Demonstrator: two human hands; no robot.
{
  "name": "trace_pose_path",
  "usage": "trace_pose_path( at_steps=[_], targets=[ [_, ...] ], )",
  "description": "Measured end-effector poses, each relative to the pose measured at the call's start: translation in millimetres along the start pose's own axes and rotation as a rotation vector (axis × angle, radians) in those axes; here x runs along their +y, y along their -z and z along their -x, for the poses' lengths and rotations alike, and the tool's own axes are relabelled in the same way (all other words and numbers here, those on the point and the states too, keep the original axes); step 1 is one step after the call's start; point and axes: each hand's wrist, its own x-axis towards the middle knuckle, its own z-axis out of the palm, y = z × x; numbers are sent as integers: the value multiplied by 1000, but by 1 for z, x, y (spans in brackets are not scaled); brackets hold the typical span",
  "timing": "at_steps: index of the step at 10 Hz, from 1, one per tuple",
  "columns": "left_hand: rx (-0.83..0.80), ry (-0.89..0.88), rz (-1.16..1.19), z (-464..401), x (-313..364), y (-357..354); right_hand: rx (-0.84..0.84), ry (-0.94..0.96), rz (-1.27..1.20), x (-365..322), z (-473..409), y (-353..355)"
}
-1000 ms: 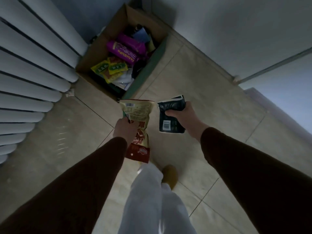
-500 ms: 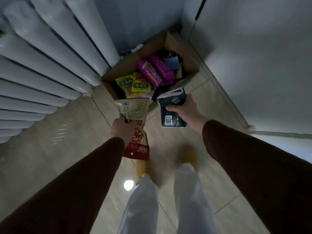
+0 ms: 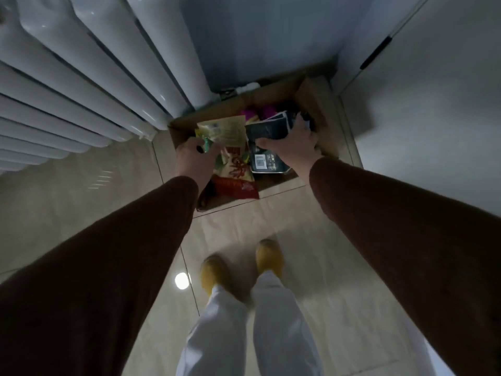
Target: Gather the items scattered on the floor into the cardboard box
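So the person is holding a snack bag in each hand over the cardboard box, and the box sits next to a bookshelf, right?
Not quite. The head view shows the cardboard box beside a white radiator, not a bookshelf. The rest holds: the left hand has a red and yellow bag, the right hand a dark bag, both over the box.

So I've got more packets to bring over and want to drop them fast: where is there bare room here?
Bare tile lies between the brown cardboard box and the yellow slippers, and left below the white radiator. The box opening is crowded: left hand with the red-and-yellow snack bag, right hand with the dark packet.
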Motion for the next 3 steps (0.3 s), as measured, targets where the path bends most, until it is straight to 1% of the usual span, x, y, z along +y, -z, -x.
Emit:
trace_pose_path(
  at_steps=[1, 2, 3],
  targets=[
    [53, -11, -126, 2, -14, -4, -66, 47, 102, 7, -6, 0],
    [28, -7, -163, 20, -32, -6, -62, 72, 190, 19, 7, -10],
    [2, 16, -170, 38, -43, -3, -66, 48, 250, 25, 26, -20]
  ],
)
